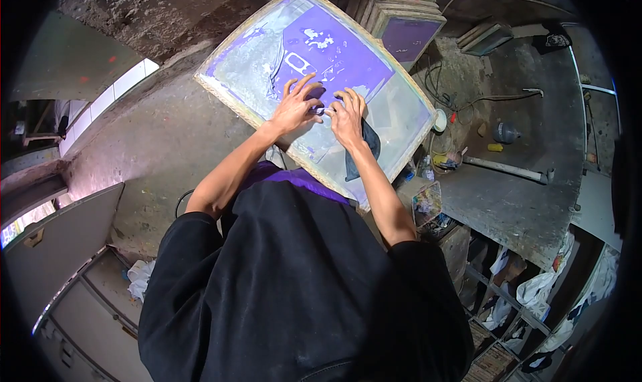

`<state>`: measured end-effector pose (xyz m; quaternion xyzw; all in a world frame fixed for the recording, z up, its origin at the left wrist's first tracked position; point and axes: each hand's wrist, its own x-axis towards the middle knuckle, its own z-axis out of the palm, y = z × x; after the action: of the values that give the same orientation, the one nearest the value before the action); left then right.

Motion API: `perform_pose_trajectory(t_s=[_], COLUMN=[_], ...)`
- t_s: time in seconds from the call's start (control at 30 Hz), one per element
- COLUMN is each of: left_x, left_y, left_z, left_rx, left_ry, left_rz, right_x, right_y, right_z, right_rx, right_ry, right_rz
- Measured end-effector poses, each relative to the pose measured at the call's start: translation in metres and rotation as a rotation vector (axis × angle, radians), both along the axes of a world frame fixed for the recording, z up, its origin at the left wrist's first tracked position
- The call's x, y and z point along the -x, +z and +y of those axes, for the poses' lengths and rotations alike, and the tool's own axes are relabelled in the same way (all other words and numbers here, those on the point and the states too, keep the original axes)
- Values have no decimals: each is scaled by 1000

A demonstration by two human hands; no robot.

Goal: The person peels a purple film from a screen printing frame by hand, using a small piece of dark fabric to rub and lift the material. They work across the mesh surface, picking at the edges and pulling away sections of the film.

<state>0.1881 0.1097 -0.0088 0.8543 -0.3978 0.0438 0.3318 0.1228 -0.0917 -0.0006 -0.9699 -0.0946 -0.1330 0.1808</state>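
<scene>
Concrete bench (521, 201) fills the right side; grey cabinet (73, 248) sits lower left. The person's black shirt (294, 282) blocks the whole bottom centre, so the near corner of the work is hidden behind it.

Screen frame (249, 118): a wood-edged mesh panel, tilted, lying in front of the chest, with its far corner towards the wall. Purple emulsion (354, 61) covers the upper half; the rest is pale and washed out. There are light cut-out shapes in the purple, including one outlined glyph, but no writing is readable.

Stack of frames (401, 14) is just behind the top right edge, and one of them shows a purple face.

On the bench, well apart from the screen:
- grey pipe (505, 169), lying flat
- cables (468, 101), running loose
- dark bottle (505, 133)
- white round cap (440, 120), just beside the frame edge

Clear tub (426, 201) of clutter sits beside the right forearm. Rags (535, 288) hang on shelves under the bench.

Dark cloth (366, 148) lies on the mesh under the right wrist.

Left hand (294, 109): fingers splayed, tips down on the mesh, gripping nothing.
Right hand (348, 118): fingers spread and flat on the mesh, also gripping nothing.
Thumbs and index tips nearly meet mid-screen. Can't tell if anything small sits between them.
</scene>
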Motion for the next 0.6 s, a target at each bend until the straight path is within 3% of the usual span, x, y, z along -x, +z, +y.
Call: perform_pose_trajectory(t_s=[0.33,0.6], left_x=[-7,-7], left_y=[-12,-12], left_z=[-17,-14], left_rx=[-13,37], left_ry=[-26,45], left_rz=[6,30], right_x=[-5,7], right_y=[5,-1], right_z=[2,-2], right_rx=[-174,-136], right_ry=[-66,-65], right_rz=[43,44])
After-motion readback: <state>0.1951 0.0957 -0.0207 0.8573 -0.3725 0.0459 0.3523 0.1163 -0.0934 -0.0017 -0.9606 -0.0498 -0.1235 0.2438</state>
